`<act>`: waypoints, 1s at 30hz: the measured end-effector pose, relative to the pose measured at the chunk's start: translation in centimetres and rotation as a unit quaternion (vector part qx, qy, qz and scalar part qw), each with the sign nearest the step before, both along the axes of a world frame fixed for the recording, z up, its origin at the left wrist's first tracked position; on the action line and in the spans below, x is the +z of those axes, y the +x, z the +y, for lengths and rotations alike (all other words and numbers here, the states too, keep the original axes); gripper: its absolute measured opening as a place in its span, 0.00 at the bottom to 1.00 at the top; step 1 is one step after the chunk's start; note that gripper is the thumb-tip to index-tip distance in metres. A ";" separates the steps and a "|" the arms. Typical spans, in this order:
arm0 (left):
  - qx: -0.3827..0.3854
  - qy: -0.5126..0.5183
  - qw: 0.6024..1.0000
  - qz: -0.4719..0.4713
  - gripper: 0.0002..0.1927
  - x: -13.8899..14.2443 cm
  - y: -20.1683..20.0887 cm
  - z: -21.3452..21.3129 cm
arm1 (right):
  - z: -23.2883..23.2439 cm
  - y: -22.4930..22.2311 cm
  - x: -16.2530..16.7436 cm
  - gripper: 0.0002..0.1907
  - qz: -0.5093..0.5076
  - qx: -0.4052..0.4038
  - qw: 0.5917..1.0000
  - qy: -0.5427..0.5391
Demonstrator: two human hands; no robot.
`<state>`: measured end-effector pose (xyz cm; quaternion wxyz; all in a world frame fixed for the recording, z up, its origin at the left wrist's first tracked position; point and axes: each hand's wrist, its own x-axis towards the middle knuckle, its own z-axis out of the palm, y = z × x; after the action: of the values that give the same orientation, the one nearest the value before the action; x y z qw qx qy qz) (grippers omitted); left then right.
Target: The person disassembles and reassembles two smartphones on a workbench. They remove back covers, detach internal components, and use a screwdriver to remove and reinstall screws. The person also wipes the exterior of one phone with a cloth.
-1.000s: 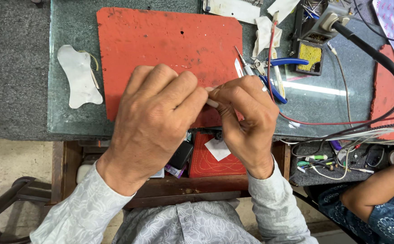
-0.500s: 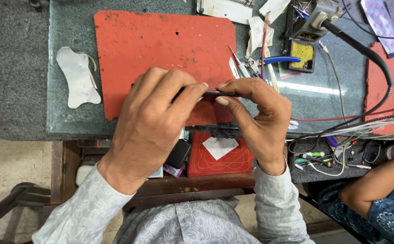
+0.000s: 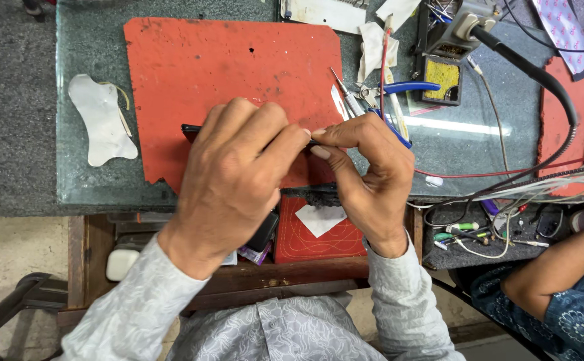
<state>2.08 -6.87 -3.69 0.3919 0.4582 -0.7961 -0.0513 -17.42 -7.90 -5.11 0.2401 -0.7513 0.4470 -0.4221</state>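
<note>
Phone (image 3: 195,130), thin, dark, held edge-on at frame centre over the red mat (image 3: 191,73); long axis runs left-right across the picture. Only its left end shows, poking out past the left hand (image 3: 238,174); the rest is hidden behind the knuckles. Left hand wraps over it from above, fingers curled and pressed together along the body. Right hand (image 3: 365,174) sits to the right, thumb and forefinger pinched at the phone's right end, where the two hands meet; whether a small pick is in that pinch can't be told. Both hands touch it; left covers more of its length. Tweezers (image 3: 345,97) and blue-handled pliers (image 3: 406,87) lie on the surface (image 3: 479,144) to the upper right, near the right hand. White cloth (image 3: 98,120) at left, well apart. Another person's arm (image 3: 559,267) at lower right.
</note>
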 end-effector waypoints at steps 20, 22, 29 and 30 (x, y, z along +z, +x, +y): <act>0.030 0.065 0.993 0.091 0.09 -0.7 4.0 1.3 | 0.5 0.7 0.6 0.18 0.115 0.034 0.987 -0.110; 0.039 0.070 0.991 0.107 0.08 -0.7 4.6 1.2 | 0.3 1.0 0.8 0.17 0.101 0.032 0.990 -0.097; 0.057 0.023 0.997 0.051 0.06 0.0 4.7 1.1 | -0.3 3.2 1.2 0.16 0.105 0.067 0.988 -0.095; 0.062 0.017 0.997 0.041 0.07 0.2 4.6 0.9 | -0.4 3.6 1.2 0.16 0.104 0.074 0.987 -0.097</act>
<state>6.65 -5.92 -3.50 0.4187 0.5108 -0.7486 -0.0587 -13.87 -8.27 -3.91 0.1487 -0.8420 0.3696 -0.3638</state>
